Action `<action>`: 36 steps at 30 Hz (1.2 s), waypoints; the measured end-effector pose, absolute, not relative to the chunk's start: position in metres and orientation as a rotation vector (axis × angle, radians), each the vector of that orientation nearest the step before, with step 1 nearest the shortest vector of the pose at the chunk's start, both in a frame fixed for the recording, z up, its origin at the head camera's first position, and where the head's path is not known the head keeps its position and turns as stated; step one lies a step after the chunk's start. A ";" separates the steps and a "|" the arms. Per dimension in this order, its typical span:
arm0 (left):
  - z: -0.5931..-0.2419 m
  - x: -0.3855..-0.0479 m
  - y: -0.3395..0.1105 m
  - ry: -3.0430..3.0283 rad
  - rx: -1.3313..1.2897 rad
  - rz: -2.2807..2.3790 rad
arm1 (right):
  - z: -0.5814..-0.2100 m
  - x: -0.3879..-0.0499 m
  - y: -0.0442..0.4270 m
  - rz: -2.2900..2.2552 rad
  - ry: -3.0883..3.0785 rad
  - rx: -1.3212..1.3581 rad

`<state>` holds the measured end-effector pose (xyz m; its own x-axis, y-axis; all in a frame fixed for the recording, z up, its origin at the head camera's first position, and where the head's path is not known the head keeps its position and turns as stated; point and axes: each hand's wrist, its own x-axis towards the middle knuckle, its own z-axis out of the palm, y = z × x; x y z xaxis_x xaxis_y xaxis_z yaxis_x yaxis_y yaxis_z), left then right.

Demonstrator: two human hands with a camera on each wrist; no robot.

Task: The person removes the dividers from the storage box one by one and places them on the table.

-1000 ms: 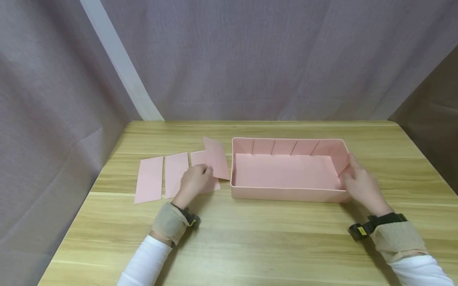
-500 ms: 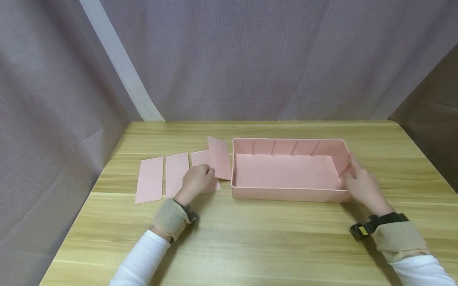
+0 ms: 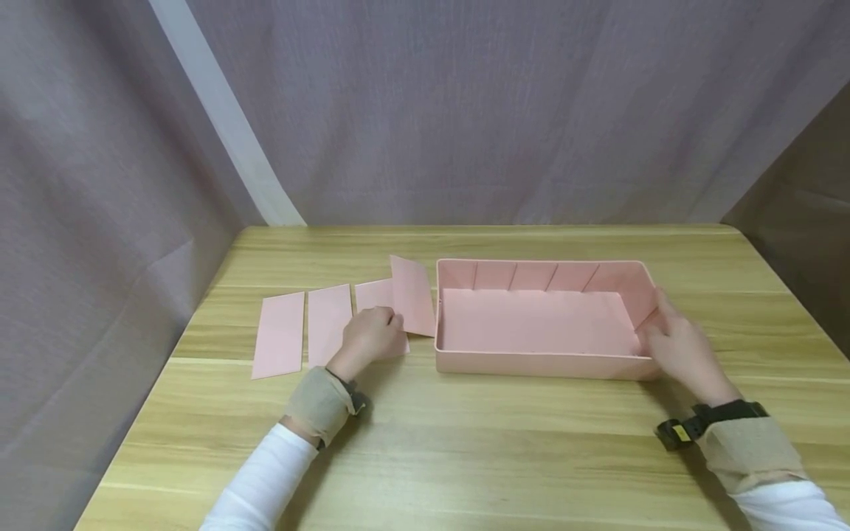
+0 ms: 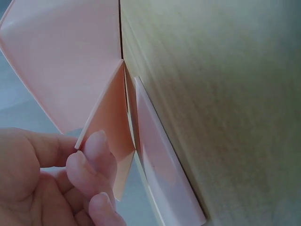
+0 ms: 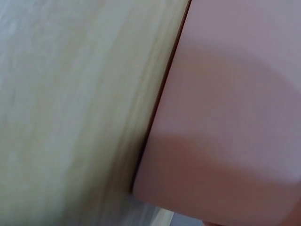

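A pink open-topped box [image 3: 534, 363] stands on the table, with upright grooves along its inner back wall. My right hand [image 3: 685, 352] grips its right end wall, fingers partly hidden. Left of the box, a flat pink panel [image 3: 413, 296] stands tilted, and my left hand [image 3: 369, 335] pinches its upper edge between thumb and fingers. In the left wrist view, the tilted panel [image 4: 109, 115] has its lower edge close by the box's base. Below my left hand lies another pink panel [image 3: 372, 293], partly covered. The right wrist view has the box's outer wall [image 5: 225, 117]; that hand is mostly out of frame.
Two more pink panels, the outer panel [image 3: 279, 335] and the inner panel [image 3: 328, 317], lie flat in a row at the left. The wooden table [image 3: 478, 450] runs back to a grey curtain [image 3: 465, 110].
The box has shifted slightly to the right together with my right hand. My left hand has moved the tilted panel a little to the right, keeping its pinch.
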<state>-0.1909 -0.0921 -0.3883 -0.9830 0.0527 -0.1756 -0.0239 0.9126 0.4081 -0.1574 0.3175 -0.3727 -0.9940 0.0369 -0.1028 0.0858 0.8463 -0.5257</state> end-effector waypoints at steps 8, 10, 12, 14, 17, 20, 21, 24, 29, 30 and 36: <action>-0.390 -0.193 -0.089 2.904 0.073 0.587 | -0.374 -0.154 0.325 -0.839 2.979 0.043; -0.391 -0.194 -0.088 2.910 0.087 0.577 | -0.374 -0.154 0.327 -0.828 2.987 0.037; -0.391 -0.195 -0.087 2.913 0.099 0.572 | -0.374 -0.154 0.328 -0.822 2.991 0.035; -0.391 -0.195 -0.086 2.913 0.107 0.569 | -0.375 -0.153 0.329 -0.819 2.991 0.035; -0.391 -0.195 -0.084 2.898 0.115 0.571 | -0.375 -0.152 0.331 -0.821 2.990 0.036; -0.391 -0.195 -0.083 2.874 0.124 0.570 | -0.376 -0.151 0.334 -0.825 2.983 0.043; -0.391 -0.194 -0.083 2.870 0.129 0.565 | -0.376 -0.151 0.335 -0.829 2.981 0.043; -0.391 -0.194 -0.082 2.861 0.148 0.553 | -0.375 -0.150 0.336 -0.832 2.966 0.057; -0.391 -0.194 -0.080 2.847 0.165 0.544 | -0.374 -0.148 0.338 -0.813 2.963 0.067; -0.391 -0.194 -0.079 2.843 0.163 0.538 | -0.374 -0.148 0.339 -0.813 2.964 0.064; -0.390 -0.194 -0.077 2.845 0.149 0.465 | -0.375 -0.147 0.342 -0.801 2.990 0.053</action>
<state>-0.1941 -0.0768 -0.3900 -0.9624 0.1408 -0.2322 0.0594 0.9436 0.3257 -0.1470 0.3424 -0.3747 -0.9984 0.0212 -0.0527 0.0447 0.8658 -0.4985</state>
